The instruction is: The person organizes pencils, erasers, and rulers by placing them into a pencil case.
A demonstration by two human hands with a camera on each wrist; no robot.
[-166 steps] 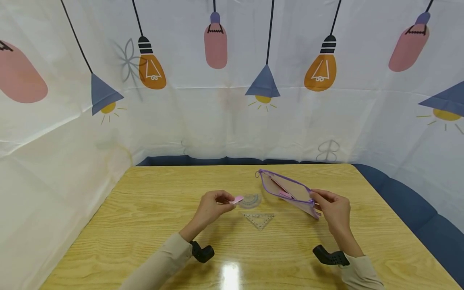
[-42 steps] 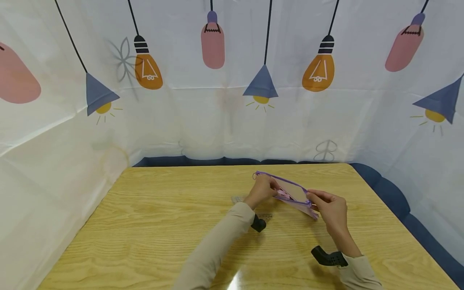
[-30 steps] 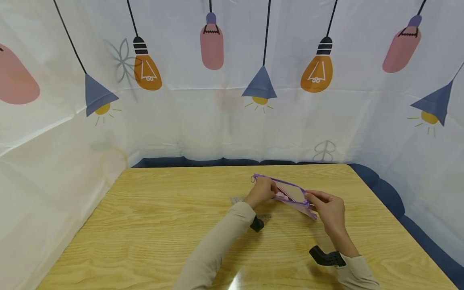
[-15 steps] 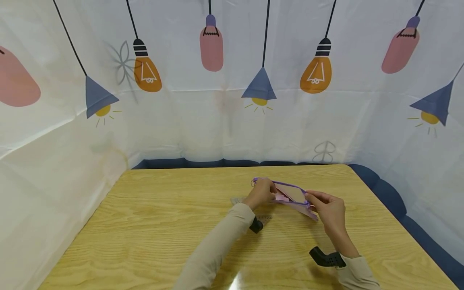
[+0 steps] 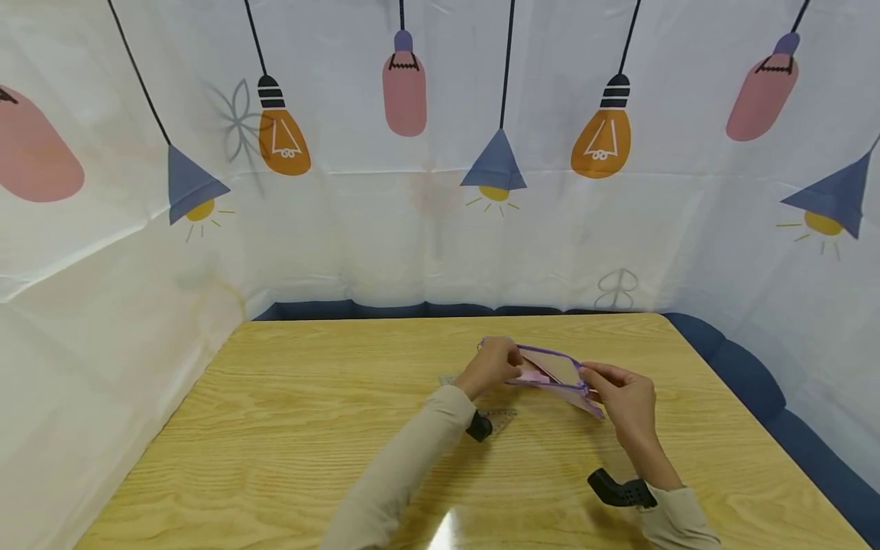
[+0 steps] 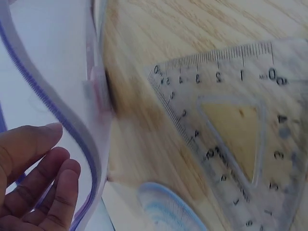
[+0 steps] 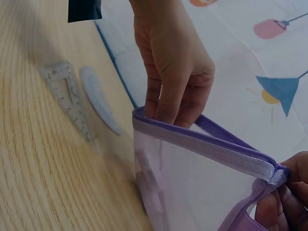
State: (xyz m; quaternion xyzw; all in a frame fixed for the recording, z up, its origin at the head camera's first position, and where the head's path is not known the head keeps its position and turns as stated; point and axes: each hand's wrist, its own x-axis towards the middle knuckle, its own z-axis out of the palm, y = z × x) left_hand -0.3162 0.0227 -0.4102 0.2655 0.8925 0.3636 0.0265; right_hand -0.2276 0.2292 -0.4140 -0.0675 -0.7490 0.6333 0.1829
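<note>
A purple-trimmed mesh zipper pouch (image 5: 567, 393) stands with its mouth open over the table. My right hand (image 5: 626, 397) pinches its near-right corner by the zipper end. At the far-left side of the mouth is my left hand (image 5: 490, 368); in the right wrist view its fingertips (image 7: 166, 113) dip inside the rim. The left wrist view shows those fingers loosely bent with nothing between them. Inside the pouch lie a small pink piece (image 5: 532, 376) and a long thin dark-red item (image 5: 543, 367). A clear set square (image 6: 284, 125) and a clear protractor (image 6: 168, 207) lie on the wood beside the pouch.
The wooden table (image 5: 309, 428) carries these things. A white cloth (image 5: 371, 229) printed with lamps hangs behind and at the sides. Dark blue padding (image 5: 752, 382) runs along the right edge.
Several seconds ago my left hand held a small pink piece over the protractor; it has since moved right into the pouch mouth and now holds nothing. My right hand keeps its grip on the pouch.
</note>
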